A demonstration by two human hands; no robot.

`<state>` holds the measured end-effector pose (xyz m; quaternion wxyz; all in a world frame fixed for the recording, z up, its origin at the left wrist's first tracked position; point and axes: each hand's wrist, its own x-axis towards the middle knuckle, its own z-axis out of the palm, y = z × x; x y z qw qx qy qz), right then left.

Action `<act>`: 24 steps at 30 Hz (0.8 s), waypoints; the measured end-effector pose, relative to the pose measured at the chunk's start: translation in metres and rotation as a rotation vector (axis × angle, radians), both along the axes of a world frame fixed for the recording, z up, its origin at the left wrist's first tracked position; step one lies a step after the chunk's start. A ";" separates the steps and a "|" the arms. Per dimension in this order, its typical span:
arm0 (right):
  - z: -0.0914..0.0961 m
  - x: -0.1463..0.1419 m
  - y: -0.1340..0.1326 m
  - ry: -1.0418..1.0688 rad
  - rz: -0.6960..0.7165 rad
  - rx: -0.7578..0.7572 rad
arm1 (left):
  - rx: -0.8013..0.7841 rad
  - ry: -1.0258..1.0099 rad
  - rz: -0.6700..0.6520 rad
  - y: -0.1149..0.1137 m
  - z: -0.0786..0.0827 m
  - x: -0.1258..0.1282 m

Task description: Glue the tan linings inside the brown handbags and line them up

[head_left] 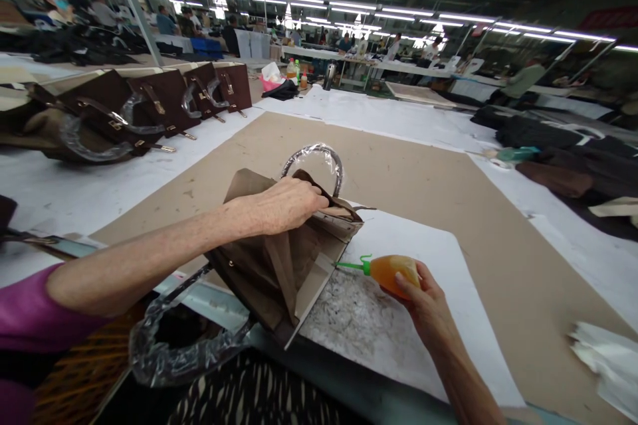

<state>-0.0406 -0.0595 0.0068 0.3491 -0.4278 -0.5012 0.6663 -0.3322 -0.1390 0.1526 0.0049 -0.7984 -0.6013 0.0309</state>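
A brown handbag (269,259) lies tilted at the table's near edge, its olive-brown lining showing. One plastic-wrapped handle (341,172) stands up behind it; another wrapped handle (184,362) hangs toward my lap. My left hand (286,204) is closed on the bag's upper edge, fingertips partly hidden in the fold. In my right hand (423,292) is a squeeze bottle (393,272) of amber liquid with a green nozzle. The nozzle tip is at the bag's open edge, beside a pale strip (316,285); whether they touch I cannot tell.
A stained white board (423,239) lies under the bottle on brown paper (413,159). Several brown bags (169,103) stand in a row at left. Dark fabric (573,153) is piled at right, crumpled white material (608,365) nearer. Bottles and a flask (329,76) stand behind; people work beyond.
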 end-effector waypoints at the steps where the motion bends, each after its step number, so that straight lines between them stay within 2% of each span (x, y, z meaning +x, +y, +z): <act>1: 0.000 0.000 -0.001 0.002 0.001 -0.004 | -0.001 0.004 0.002 0.000 0.000 0.000; 24: 0.004 0.004 -0.041 0.056 0.100 -0.137 | 0.017 0.053 -0.031 -0.004 -0.005 -0.001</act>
